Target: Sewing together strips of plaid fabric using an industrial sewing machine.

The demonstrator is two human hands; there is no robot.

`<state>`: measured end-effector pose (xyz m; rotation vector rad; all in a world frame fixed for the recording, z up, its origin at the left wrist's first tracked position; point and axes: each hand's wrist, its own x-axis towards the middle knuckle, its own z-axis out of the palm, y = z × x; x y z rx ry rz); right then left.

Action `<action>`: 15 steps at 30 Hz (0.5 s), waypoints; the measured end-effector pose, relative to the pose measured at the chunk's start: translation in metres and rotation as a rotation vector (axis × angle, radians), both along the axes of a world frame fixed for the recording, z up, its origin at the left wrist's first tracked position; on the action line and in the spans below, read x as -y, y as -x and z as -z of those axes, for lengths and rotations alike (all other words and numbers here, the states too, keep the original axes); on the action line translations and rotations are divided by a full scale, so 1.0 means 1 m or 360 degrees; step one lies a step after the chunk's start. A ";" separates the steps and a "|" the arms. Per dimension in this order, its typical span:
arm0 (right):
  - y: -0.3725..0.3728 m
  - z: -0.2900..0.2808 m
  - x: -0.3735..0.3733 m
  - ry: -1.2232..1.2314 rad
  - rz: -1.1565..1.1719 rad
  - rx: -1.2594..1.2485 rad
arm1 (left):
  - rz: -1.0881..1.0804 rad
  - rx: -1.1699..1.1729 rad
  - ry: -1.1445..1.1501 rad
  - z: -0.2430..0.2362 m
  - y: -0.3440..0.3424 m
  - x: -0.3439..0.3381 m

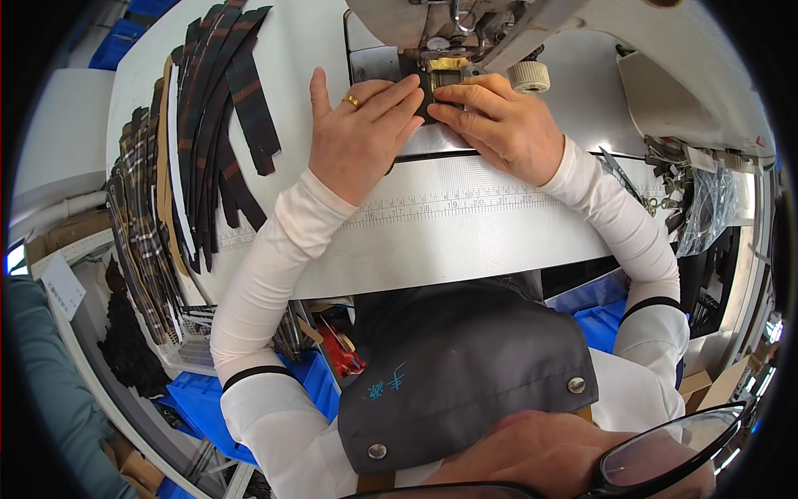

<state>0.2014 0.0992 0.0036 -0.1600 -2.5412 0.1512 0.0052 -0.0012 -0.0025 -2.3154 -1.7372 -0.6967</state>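
Observation:
A sewing machine (465,41) stands at the far side of the table, and both of my hands are at its needle area. Beneath my fingertips lies a small dark piece (426,110) with a row of pale stitches or teeth; its exact kind I cannot make out. My left hand (363,137) lies flat, fingers stretched onto the piece's left side and thumb held up and away. From the right, my right hand (504,125) has its fingers bent and close together, their tips on the piece just below the yellow part of the machine (449,63). My fingers hide some of it.
Dark striped fabric strips (208,108) and plaid strips (137,216) are piled on the left. A ruler scale (416,208) runs across the table before me. Scissors (622,176) lie at right beside a clear plastic bag (706,212). Blue bins (204,412) stand below.

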 end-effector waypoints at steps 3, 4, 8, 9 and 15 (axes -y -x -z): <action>0.001 0.001 -0.002 -0.0003 0.0070 0.0020 | -0.0013 0.0009 -0.0003 0.000 -0.001 0.000; 0.002 0.003 -0.003 -0.0015 0.0095 0.0022 | -0.0022 0.0014 0.0006 0.002 -0.001 -0.002; 0.001 0.006 -0.005 -0.0059 0.0125 -0.0006 | 0.0008 -0.0041 0.0004 0.003 0.003 -0.002; 0.001 0.005 -0.005 -0.0062 0.0126 -0.0007 | 0.0020 -0.0022 0.0017 0.003 0.003 -0.003; 0.004 -0.003 0.000 -0.0084 0.0266 -0.0027 | 0.0017 0.0008 0.0055 0.000 0.003 -0.007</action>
